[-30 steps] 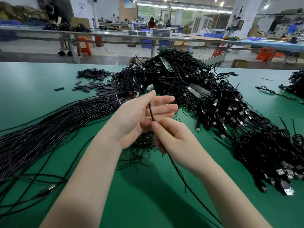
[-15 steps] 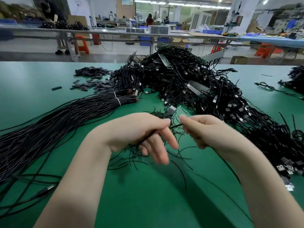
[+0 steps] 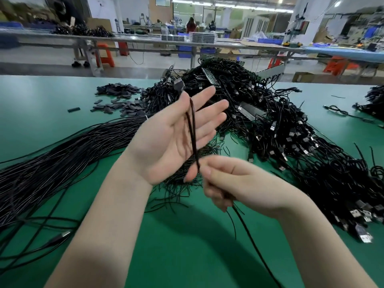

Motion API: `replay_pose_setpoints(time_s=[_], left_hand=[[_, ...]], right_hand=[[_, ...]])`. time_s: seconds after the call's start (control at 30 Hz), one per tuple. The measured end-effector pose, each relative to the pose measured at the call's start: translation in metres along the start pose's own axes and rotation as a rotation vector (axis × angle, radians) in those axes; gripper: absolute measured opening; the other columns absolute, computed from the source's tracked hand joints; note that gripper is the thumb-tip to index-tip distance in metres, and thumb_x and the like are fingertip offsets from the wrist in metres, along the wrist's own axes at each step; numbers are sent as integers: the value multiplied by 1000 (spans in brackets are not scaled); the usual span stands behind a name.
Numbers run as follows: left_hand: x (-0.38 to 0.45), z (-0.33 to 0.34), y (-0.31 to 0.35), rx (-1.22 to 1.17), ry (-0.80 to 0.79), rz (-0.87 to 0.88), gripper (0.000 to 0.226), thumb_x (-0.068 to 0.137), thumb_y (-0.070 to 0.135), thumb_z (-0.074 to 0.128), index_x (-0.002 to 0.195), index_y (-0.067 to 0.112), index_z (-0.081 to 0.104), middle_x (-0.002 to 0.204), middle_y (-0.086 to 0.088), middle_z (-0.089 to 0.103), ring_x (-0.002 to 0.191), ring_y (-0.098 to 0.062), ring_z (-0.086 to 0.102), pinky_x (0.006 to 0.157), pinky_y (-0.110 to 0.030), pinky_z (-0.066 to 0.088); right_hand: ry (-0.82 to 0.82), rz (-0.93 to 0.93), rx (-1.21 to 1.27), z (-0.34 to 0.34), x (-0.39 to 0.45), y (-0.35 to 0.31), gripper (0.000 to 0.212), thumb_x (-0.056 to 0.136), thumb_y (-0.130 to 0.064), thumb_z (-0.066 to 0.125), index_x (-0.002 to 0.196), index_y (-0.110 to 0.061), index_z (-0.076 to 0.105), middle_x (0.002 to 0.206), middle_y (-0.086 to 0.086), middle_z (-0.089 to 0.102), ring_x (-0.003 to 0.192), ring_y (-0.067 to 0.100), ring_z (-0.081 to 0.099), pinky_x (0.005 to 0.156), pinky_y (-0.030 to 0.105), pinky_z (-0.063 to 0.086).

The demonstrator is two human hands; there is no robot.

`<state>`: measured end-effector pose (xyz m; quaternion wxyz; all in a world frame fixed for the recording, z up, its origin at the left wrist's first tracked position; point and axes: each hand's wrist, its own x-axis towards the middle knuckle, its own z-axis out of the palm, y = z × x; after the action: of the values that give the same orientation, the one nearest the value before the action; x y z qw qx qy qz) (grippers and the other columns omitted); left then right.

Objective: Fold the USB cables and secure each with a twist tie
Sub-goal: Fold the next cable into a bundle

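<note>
Now, left hand: palm up, fingers straight, raised above the green table.
USB cable: doubled strands lying across that palm, running down into the right hand.
Right hand: fingers curled, pinching the cable just below the palm.

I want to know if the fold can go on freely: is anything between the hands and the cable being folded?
Nothing visible is. The cable runs across the palm of the left hand, fingers straight, and the right hand pinches it just below. Both hands hold it above the green table, apart from the heap of cables behind.
</note>
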<state>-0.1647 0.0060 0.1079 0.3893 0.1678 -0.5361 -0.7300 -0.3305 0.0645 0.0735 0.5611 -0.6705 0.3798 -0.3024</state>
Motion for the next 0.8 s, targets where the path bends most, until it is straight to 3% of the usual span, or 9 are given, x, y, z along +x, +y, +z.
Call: replay_pose_setpoints(time_s=[0.07, 0.13, 0.2, 0.27, 0.33, 0.43, 0.53, 0.67, 0.8], left_hand=[[-2, 0, 4, -95, -69, 7, 46, 100, 39, 31, 117, 19, 69, 111, -5, 73, 105, -17, 69, 89, -30, 56], [-9, 0, 7, 16, -128, -57, 45, 98, 37, 36, 86, 20, 77, 76, -3, 74, 71, -16, 72, 68, -27, 58], [-14, -1, 7, 265, -229, -200, 46, 95, 35, 39, 64, 22, 69, 48, 2, 61, 44, -13, 59, 52, -22, 49], [-12, -3, 2, 597, -265, -365, 47, 95, 40, 37, 66, 22, 70, 48, 0, 62, 43, -14, 57, 52, -23, 45], [-7, -2, -6, 757, -197, -453, 46, 102, 47, 30, 90, 29, 71, 69, -1, 74, 62, -13, 69, 67, -25, 50], [2, -2, -17, 609, -24, -272, 34, 105, 41, 29, 112, 40, 62, 121, 9, 69, 106, -1, 66, 102, -25, 44], [6, -3, -15, 238, 87, -59, 38, 104, 39, 28, 132, 32, 53, 136, 15, 57, 120, 1, 57, 107, -26, 42], [-2, -3, 3, -200, -51, 11, 43, 100, 38, 35, 120, 18, 67, 107, -1, 74, 99, -12, 71, 84, -25, 57], [-11, 2, 7, 61, -108, -91, 38, 93, 37, 45, 78, 21, 76, 50, 8, 54, 43, -7, 50, 48, -19, 42]], right_hand=[[-32, 141, -70, -5, 4, 14, 34, 94, -50, 48, 82, -25, 68, 57, -7, 35, 50, 12, 31, 49, 20, 33], [136, 216, -195, -14, 6, 21, 45, 77, -66, 56, 62, -24, 60, 54, -4, 33, 49, 14, 27, 47, 24, 26], [349, 226, -286, -25, 3, 22, 54, 64, -74, 62, 54, -23, 45, 56, 0, 32, 51, 16, 25, 49, 27, 20], [494, 170, -228, -36, -2, 18, 52, 66, -71, 63, 55, -23, 44, 56, -2, 32, 51, 15, 24, 49, 26, 19], [541, 60, -73, -40, -6, 9, 43, 79, -62, 59, 61, -22, 58, 53, -8, 32, 47, 11, 26, 46, 20, 24], [438, -131, 34, -28, -9, -8, 30, 96, -39, 51, 87, -20, 71, 57, -8, 34, 48, 8, 29, 46, 19, 30], [249, -200, -8, -12, -6, -11, 29, 97, -32, 44, 108, -29, 71, 59, -11, 41, 48, 8, 36, 46, 17, 33], [66, 37, 43, -10, 2, 8, 32, 94, -47, 50, 87, -26, 73, 57, -8, 35, 46, 9, 28, 45, 16, 27], [296, 245, -228, -30, -2, 21, 47, 70, -67, 62, 56, -23, 50, 53, -7, 31, 48, 12, 22, 44, 22, 20]])
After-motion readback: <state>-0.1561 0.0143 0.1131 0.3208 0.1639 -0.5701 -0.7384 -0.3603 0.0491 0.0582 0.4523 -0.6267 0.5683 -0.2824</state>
